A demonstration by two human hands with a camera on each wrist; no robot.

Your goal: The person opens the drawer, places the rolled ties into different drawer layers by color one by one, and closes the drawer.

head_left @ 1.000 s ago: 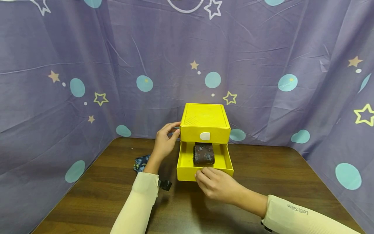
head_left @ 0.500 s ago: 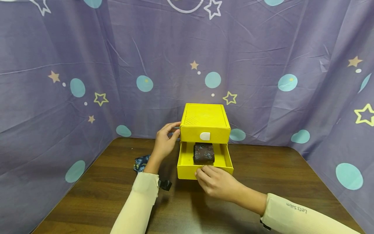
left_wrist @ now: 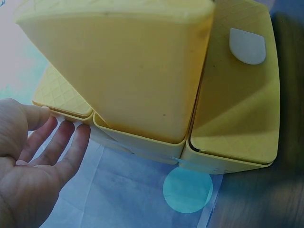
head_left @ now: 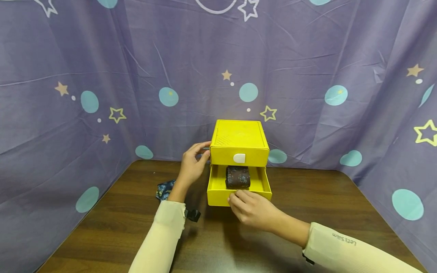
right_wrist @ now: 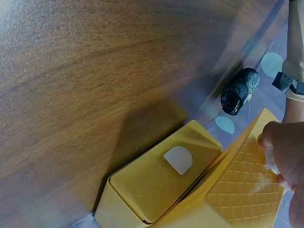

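Head view | left: dark patterned cloth (head_left: 165,189) lies outside on table (head_left: 324,197) | left hand (head_left: 192,167), fingers apart, touches yellow cabinet (head_left: 240,132) | middle drawer (head_left: 218,198) juts nearward, brown roll (head_left: 238,177) already inside, closing apparently unfinished | right hand (head_left: 252,210) pinches white tab (right_wrist: 270,159), visible only in right wrist view; closed lowest drawer (left_wrist: 237,114): wrist views only

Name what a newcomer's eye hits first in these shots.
The bright yellow drawer unit stands out first, mid-table before a purple star-print curtain; the left hand touches its upper left side. Below the closed top drawer, an open drawer holds a dark floral bundle, with the right hand gripping the drawer's front. A second dark patterned bundle lies on the table to the left, partly behind the left forearm.
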